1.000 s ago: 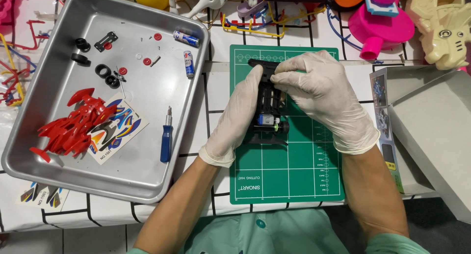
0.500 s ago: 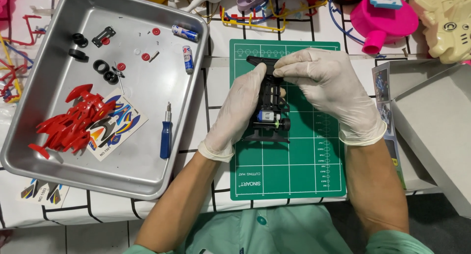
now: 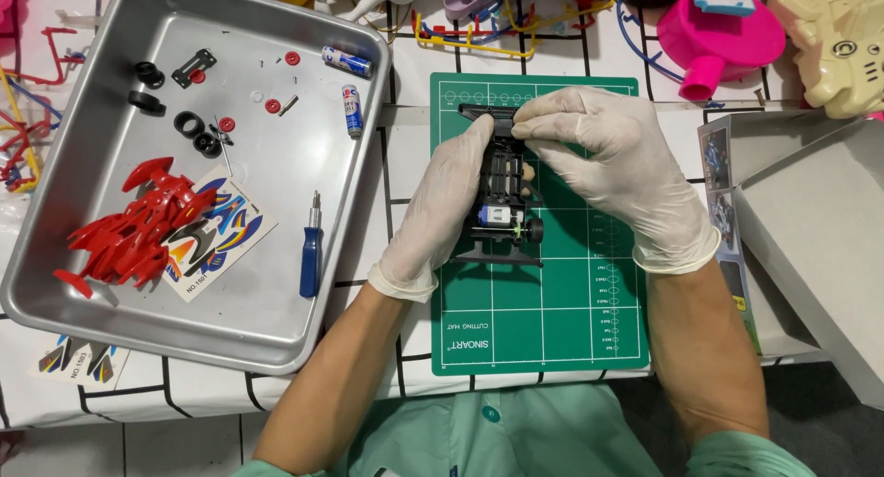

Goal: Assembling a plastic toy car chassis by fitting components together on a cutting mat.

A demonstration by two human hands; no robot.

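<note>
Your left hand (image 3: 442, 210), gloved in white, lies along the left flank of the black toy-car chassis (image 3: 505, 196), fingers curled against its side and gripping it. Your right hand (image 3: 612, 168), also gloved, reaches over from the right; its fingertips (image 3: 527, 127) pinch the far end of the chassis, near the black bumper bar. The chassis sits on the green cutting mat (image 3: 552, 311), lengthwise away from you, in the mat's upper middle; whether it rests flat or is lifted slightly, you cannot tell. A small black wheel (image 3: 534, 230) shows at its near right corner, with a white-and-blue motor (image 3: 497, 215) just beside it. The mat lies on the desk (image 3: 405, 164), which is covered in white cloth with black grid lines. Left of the mat stands a metal tray (image 3: 276, 339). In it: a red car body shell (image 3: 133, 228) touching a coloured sticker sheet (image 3: 216, 233), a blue-handled screwdriver (image 3: 311, 251) near the tray's right side, two batteries (image 3: 350, 86) at the upper right, black tyres (image 3: 170, 104) and small red parts (image 3: 273, 106) towards the top. A grey cardboard box (image 3: 810, 228) lies open at the right edge of the desk. Pink (image 3: 723, 35) and cream (image 3: 829, 44) plastic toys crowd the far edge.
</note>
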